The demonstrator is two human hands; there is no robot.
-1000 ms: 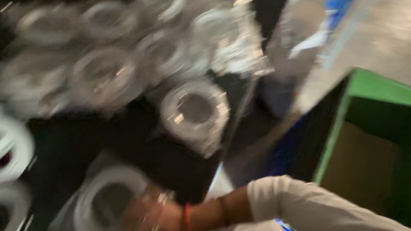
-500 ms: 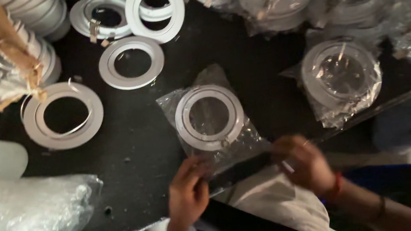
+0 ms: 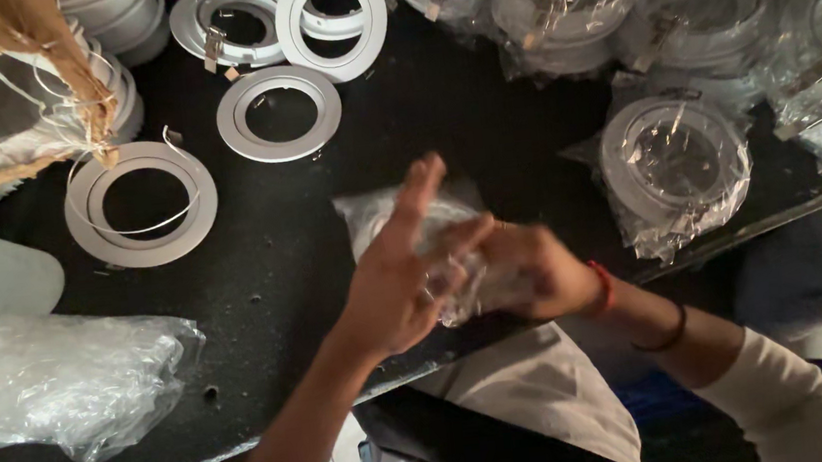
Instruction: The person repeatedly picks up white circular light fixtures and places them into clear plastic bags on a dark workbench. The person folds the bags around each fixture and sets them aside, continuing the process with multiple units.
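Both hands meet at the near edge of a black table (image 3: 265,275), working on one clear plastic bag (image 3: 400,222) that seems to hold a round metal ring, though blur hides it. Left hand (image 3: 400,277) is spread, index finger pointing up and away, the other fingers pressed against the bag's near side. Right hand (image 3: 535,269), with a red band at the wrist, is closed around the bag's right edge. So the bag sits between the two hands, touching both, its visible part reaching away from the person toward the table's middle.

Further left, near the edge, lies a crumpled heap of empty plastic wrap (image 3: 64,385). Beyond the hands, bare white metal rings (image 3: 140,203) lie flat on the left half of the table. On the right, well apart from the hands, bagged rings (image 3: 674,167) crowd together toward the far edge. A frayed brown bundle (image 3: 21,37) hangs over the far left corner.
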